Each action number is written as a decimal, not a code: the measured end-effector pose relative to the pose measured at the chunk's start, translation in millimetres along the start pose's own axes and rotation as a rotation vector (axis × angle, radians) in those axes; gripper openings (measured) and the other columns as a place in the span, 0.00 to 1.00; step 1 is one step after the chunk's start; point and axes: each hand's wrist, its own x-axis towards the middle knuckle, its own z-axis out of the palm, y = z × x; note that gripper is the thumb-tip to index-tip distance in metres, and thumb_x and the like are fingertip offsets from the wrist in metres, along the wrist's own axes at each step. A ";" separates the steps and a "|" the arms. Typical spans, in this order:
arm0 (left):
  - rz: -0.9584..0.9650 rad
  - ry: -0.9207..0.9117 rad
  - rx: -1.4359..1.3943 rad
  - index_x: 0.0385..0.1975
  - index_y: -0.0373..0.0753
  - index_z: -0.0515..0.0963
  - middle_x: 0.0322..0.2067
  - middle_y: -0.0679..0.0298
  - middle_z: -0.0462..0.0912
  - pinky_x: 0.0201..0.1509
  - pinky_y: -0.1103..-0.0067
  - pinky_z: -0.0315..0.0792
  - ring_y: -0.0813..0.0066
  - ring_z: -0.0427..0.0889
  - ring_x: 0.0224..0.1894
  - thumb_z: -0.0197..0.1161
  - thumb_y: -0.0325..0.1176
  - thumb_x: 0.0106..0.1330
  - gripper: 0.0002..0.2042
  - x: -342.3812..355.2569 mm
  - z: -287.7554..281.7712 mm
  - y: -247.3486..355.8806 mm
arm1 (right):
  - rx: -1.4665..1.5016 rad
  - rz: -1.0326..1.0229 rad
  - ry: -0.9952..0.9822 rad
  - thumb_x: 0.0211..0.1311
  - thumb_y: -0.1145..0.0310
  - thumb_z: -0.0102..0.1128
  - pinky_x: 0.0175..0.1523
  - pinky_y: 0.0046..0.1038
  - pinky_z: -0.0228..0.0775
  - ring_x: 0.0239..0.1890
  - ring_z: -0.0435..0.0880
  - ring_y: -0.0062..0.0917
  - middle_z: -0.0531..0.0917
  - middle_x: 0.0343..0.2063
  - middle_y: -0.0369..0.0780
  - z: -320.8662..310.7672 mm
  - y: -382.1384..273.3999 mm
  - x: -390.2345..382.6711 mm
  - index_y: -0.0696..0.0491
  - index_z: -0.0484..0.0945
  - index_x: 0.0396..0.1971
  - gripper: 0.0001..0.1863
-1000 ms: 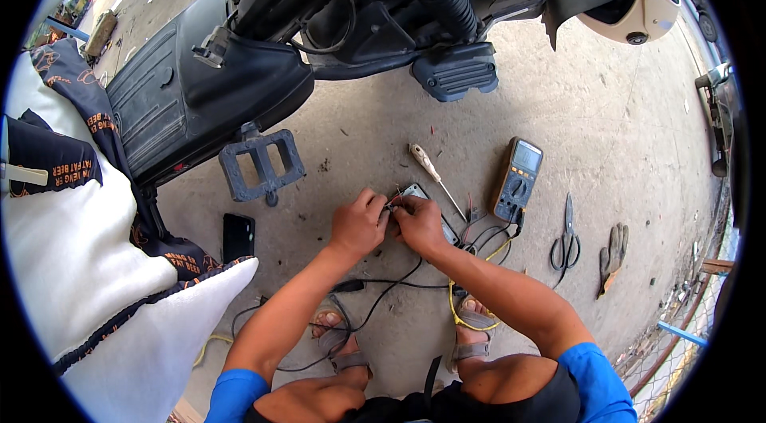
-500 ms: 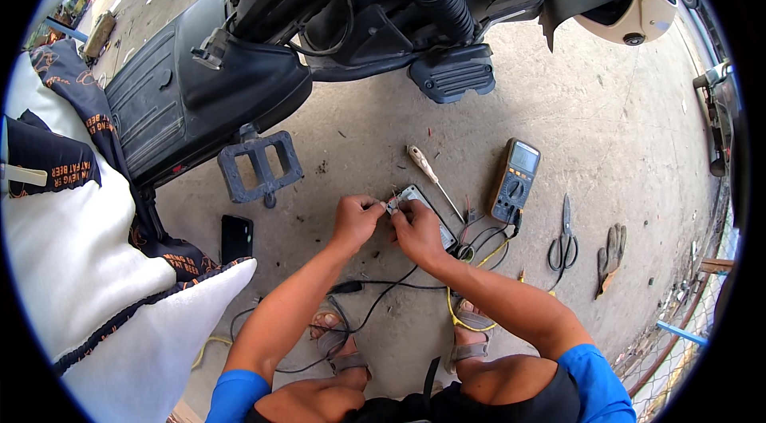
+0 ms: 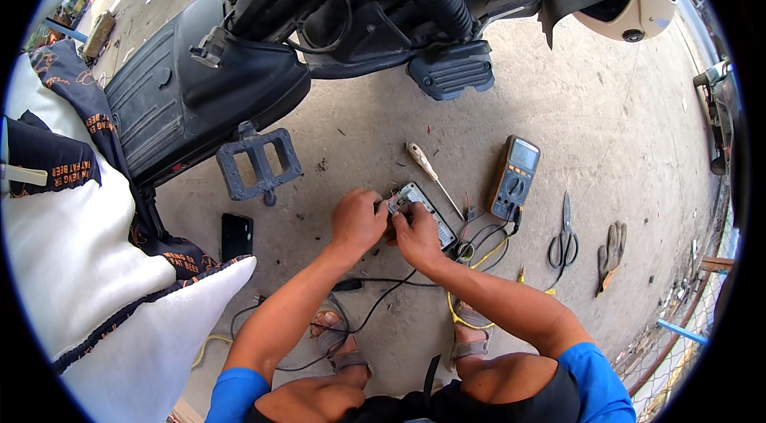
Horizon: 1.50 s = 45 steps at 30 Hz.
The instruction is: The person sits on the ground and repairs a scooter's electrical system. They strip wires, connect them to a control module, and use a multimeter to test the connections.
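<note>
An opened flat grey electronics case [image 3: 431, 211] lies on the concrete between my hands, fine reddish wires showing at its far left end. My left hand [image 3: 359, 219] is closed in a pinch by that end, at the wires; whatever is between its fingertips is too small to make out. Over the case's near side, my right hand [image 3: 416, 233] has its thumb and fingers drawn together, and its grip is hidden. Just beyond the case rests a screwdriver [image 3: 423, 161] with a pale handle. To the right lies a multimeter [image 3: 515, 177], with leads running from its near end.
Scissors [image 3: 565, 243] and a work glove [image 3: 611, 258] lie at the right. Black and yellow cables [image 3: 391, 282] trail around my feet. A phone [image 3: 237, 237] is at left, below the pedal [image 3: 259, 164] of a black two-wheeler [image 3: 215, 72]. White-lined fabric [image 3: 88, 263] hangs at far left.
My left hand has shifted slightly and its back has turned more upward. More of the case's inside shows between the hands. Tools on the ground stay where they were.
</note>
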 end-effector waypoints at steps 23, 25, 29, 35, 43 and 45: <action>-0.674 -0.471 -0.637 0.21 0.28 0.83 0.19 0.62 0.83 0.21 0.74 0.68 0.78 0.77 0.19 0.72 0.30 0.59 0.11 19.9 12.3 -13.6 | -0.038 -0.116 -0.036 0.73 0.75 0.50 0.31 0.29 0.80 0.26 0.85 0.26 0.82 0.28 0.42 11.5 5.6 -15.6 0.61 0.68 0.36 0.05; -0.672 -0.461 -0.640 0.21 0.29 0.83 0.18 0.62 0.82 0.20 0.74 0.66 0.78 0.76 0.18 0.72 0.30 0.58 0.11 19.0 15.3 -17.7 | -0.054 -0.122 -0.038 0.72 0.76 0.50 0.31 0.29 0.80 0.26 0.85 0.26 0.82 0.27 0.42 12.6 3.7 -17.4 0.61 0.68 0.36 0.05; -0.659 -0.466 -0.554 0.19 0.32 0.83 0.16 0.65 0.78 0.17 0.75 0.60 0.79 0.71 0.15 0.69 0.32 0.59 0.11 20.4 13.3 -15.0 | -0.019 -0.104 -0.012 0.72 0.74 0.52 0.30 0.31 0.77 0.25 0.86 0.28 0.83 0.26 0.44 12.8 1.7 -19.2 0.61 0.68 0.36 0.06; -0.716 -0.496 -0.570 0.20 0.35 0.81 0.15 0.67 0.75 0.15 0.75 0.56 0.80 0.67 0.14 0.64 0.34 0.62 0.11 18.1 11.4 -5.4 | -0.074 -0.098 -0.003 0.72 0.74 0.52 0.31 0.31 0.78 0.26 0.85 0.27 0.83 0.27 0.44 12.3 -0.6 -22.3 0.61 0.68 0.37 0.06; -0.770 -0.540 -0.678 0.21 0.39 0.78 0.17 0.71 0.72 0.15 0.78 0.52 0.83 0.63 0.15 0.62 0.34 0.66 0.11 19.0 14.0 -6.1 | -0.051 -0.062 0.015 0.73 0.73 0.52 0.31 0.31 0.78 0.26 0.85 0.27 0.83 0.26 0.43 13.4 9.5 -15.3 0.61 0.68 0.37 0.06; -0.784 -0.530 -0.736 0.21 0.41 0.77 0.16 0.73 0.70 0.15 0.79 0.51 0.85 0.62 0.15 0.62 0.34 0.66 0.11 17.3 14.3 -7.9 | -0.056 -0.072 0.017 0.73 0.73 0.52 0.31 0.31 0.78 0.26 0.85 0.27 0.83 0.26 0.44 12.7 7.3 -14.9 0.61 0.68 0.37 0.06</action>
